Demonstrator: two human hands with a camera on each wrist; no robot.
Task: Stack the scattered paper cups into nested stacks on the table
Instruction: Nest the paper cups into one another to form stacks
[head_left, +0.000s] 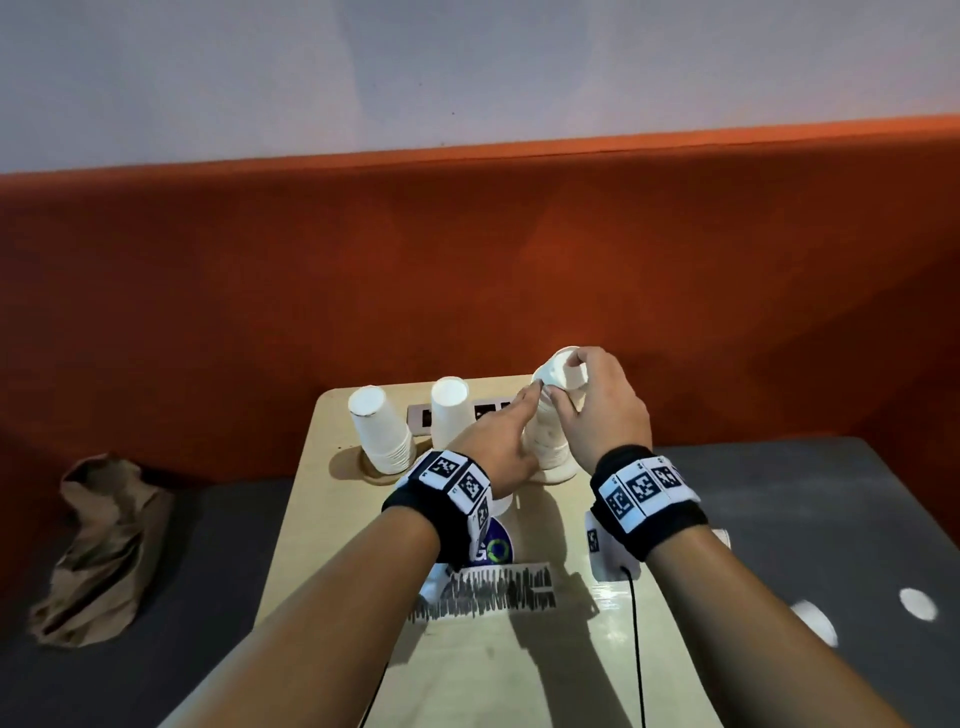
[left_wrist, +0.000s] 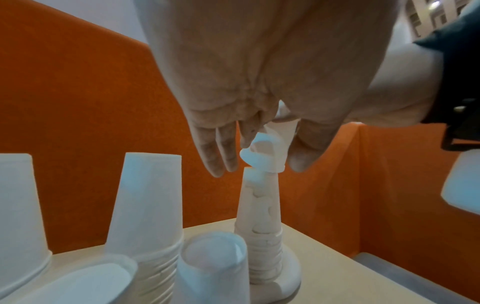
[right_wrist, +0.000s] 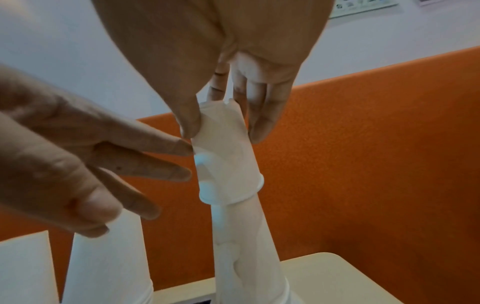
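A crumpled white paper cup (right_wrist: 223, 148), upside down, is pinched between the thumb and fingers of the right hand (head_left: 597, 410) over the top of a tall stack of cups (head_left: 545, 441) at the far right of the pale surface (head_left: 467, 649). The cup's side is touched by the straight fingers of the left hand (head_left: 498, 436). Two shorter cup stacks (head_left: 379, 431) are seen to the left.
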